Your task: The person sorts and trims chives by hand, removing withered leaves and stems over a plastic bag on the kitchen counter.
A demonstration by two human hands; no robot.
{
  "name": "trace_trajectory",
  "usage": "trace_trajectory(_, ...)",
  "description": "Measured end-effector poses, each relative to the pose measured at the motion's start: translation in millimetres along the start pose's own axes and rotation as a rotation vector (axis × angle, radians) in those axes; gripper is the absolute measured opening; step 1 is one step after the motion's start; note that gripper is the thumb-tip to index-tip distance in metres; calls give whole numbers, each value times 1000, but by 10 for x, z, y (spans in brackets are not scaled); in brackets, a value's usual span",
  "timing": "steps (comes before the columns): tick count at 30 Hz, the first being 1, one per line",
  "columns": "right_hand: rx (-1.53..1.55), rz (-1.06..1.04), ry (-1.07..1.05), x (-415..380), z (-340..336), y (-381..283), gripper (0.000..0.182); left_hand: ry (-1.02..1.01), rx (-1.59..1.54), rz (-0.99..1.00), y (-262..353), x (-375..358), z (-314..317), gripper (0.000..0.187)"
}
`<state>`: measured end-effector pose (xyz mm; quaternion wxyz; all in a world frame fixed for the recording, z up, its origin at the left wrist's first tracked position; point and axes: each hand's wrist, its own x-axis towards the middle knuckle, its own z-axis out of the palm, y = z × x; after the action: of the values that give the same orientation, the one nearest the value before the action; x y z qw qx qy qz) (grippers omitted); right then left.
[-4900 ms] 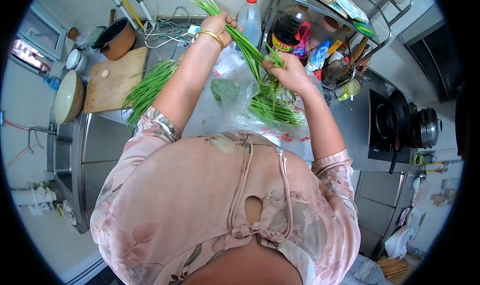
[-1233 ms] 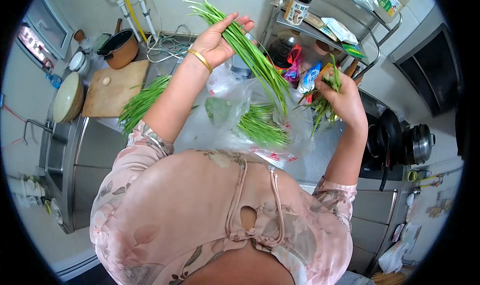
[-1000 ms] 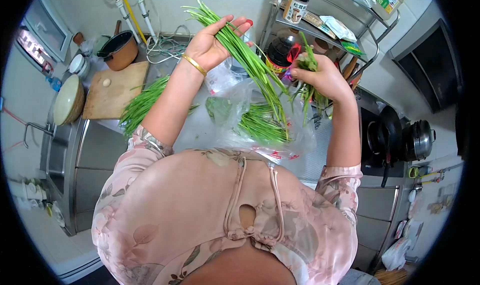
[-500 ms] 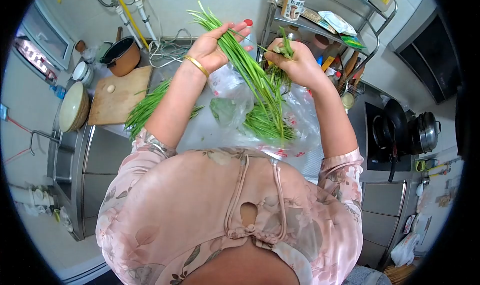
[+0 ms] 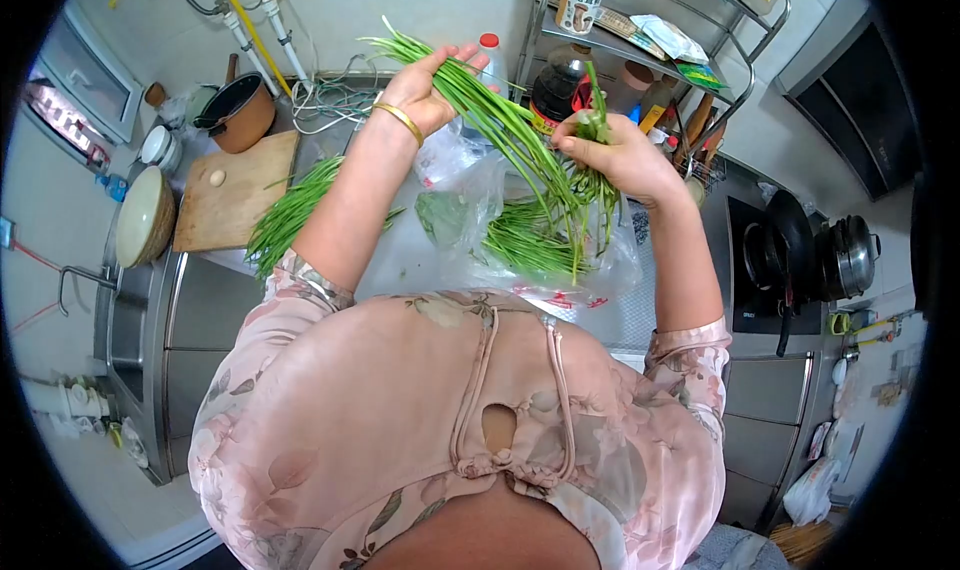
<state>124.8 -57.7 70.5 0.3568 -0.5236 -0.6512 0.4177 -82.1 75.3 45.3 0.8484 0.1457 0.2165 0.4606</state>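
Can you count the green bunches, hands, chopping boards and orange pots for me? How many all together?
Green bunches: 4 (one in the left hand, one in the right hand, one beside the chopping board, one at the plastic bag)
Hands: 2
Chopping boards: 1
Orange pots: 1
Total: 8

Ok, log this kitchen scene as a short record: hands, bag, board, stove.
Left hand: holds a long bunch of green stalks
Right hand: grips a smaller green tuft
Bag: clear plastic, on the counter, with more stalks; inside or on top, unclear
Board: wooden, small pale round item on it, green pile beside it
Stove: black, dark pan on it
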Motion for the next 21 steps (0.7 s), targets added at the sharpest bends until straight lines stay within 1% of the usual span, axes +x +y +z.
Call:
trace_trajectory(2,-55,32,-12,32,59,16,20,10,0,-8,-26,-3,23,20)
trace_trajectory(3,-47,7,-22,76,84,72,29,16,13,-1,-41,-9,37,19)
trace_trajectory(6,-103,24,-49,195,159,135,36,17,39,15,-68,-11,43,18)
trace_trajectory(7,-66,42,-37,188,201,59,42,6,41,15,-73,9,19,18)
trace_trajectory(10,-111,17,-113,293,244,131,43,-8,78,24,-91,20,12,18)
trace_trajectory(11,-163,14,-136,329,255,162,38,-8,95,30,-99,22,15,17)
trace_trajectory(14,-154,48,-100,463,297,349,33,-28,123,62,-120,41,11,18)
trace_trajectory(15,-142,85,-132,470,302,343,27,-22,127,67,-123,54,7,18)
trace_trajectory(18,102,159,-120,489,351,439,24,5,180,101,-126,115,-21,19)
trace_trajectory(21,180,198,-195,556,391,621,23,45,315,158,-166,149,-58,20)
